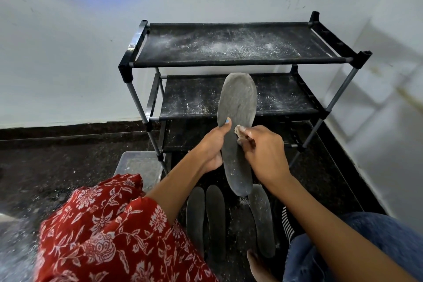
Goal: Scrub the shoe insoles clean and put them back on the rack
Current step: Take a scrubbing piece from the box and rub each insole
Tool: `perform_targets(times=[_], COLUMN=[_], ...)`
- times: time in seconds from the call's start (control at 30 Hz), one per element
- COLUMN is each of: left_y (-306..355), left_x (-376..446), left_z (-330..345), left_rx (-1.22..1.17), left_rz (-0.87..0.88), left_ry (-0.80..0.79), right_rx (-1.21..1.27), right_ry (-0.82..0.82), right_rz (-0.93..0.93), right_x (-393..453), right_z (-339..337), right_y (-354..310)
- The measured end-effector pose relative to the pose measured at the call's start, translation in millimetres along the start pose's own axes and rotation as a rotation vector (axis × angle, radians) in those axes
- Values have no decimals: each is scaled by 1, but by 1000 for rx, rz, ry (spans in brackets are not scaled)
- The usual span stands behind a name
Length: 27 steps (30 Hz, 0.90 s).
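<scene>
A long grey insole (238, 107) is held upright in front of the rack, toe end up. My left hand (214, 146) grips its left edge near the middle, thumb on the face. My right hand (263, 152) pinches a small pale scrubbing pad (239, 131) against the insole's right edge. The black shoe rack (240, 62) stands against the white wall, its fabric shelves dusted with white powder. Three more dark insoles (215, 217) lie side by side on the floor below my hands.
A clear plastic tub (139, 165) sits on the dark speckled floor left of the rack's front leg. My red floral sleeve and blue-jeaned knee fill the lower view, with a bare foot (256, 265) at the bottom. A white wall corner rises at the right.
</scene>
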<state>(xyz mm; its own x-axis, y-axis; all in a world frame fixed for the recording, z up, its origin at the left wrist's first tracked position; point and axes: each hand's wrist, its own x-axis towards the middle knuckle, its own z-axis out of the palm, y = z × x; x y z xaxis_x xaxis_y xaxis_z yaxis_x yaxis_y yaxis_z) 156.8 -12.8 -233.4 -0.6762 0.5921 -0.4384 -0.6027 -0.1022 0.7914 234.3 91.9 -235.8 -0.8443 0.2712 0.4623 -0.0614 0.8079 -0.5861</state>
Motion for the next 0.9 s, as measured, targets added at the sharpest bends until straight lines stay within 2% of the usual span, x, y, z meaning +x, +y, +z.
perform_targets(times=[0.17,0.33,0.6,0.9], left_y=[3,5,1,9], left_x=[1,1,-1,-3], left_z=[0,1,2,3], left_rx=[4,-19,0,0], left_rz=[12,15,15,11], left_ry=[8,-26,-103,-85], right_rx=[-50,-110,-47,-126], right_ry=[-25,-93,64,-15], right_rz=[-109,-143,-117,-240], right_x=[-1,-10,-3,-7], right_z=[5,11,0,6], right_y=[3,1,-3,-1])
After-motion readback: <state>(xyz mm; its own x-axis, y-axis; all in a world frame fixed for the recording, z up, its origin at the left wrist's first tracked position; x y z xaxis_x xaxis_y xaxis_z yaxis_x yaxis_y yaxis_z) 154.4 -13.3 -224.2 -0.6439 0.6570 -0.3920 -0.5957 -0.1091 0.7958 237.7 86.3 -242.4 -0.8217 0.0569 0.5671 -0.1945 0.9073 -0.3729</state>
